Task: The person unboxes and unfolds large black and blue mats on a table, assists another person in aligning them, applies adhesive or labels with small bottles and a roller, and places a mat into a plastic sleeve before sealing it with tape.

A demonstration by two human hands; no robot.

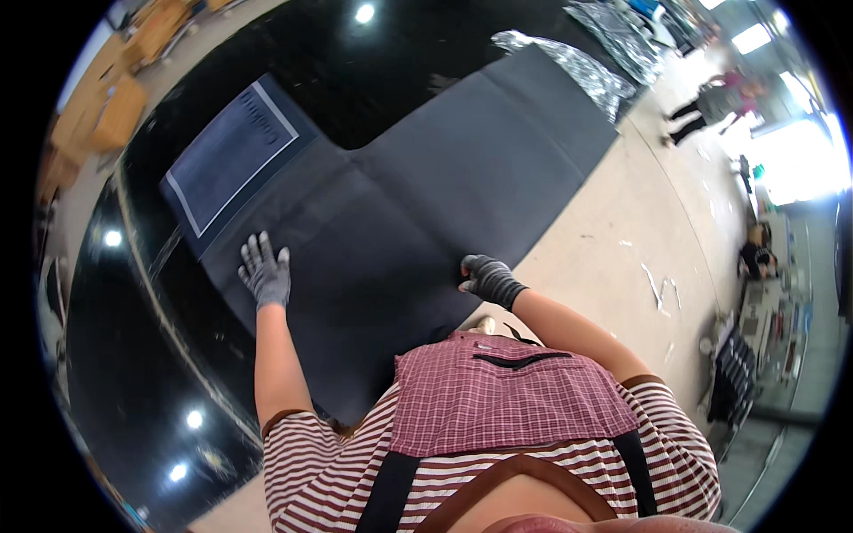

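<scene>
Closest in is the person's striped shirt (pixel 498 471) with a checked red bib (pixel 506 395) at 6 o'clock. Just past it, the left hand (pixel 265 271) in a grey glove lies flat with fingers spread wide on the big dark mat (pixel 418 204). It grips nothing. The right hand (pixel 484 277), also gloved, is curled over the near edge of the mat and pinches that edge. The mat lies flat on a shiny black table (pixel 133 355). It is long and dark grey, smooth, with faint fold lines. Its long way runs from 7 o'clock up to 1 o'clock. Farther out at 10 o'clock sits a grey panel with a white border (pixel 233 153). At 1 o'clock lies crinkly silver foil (pixel 577 67).
</scene>
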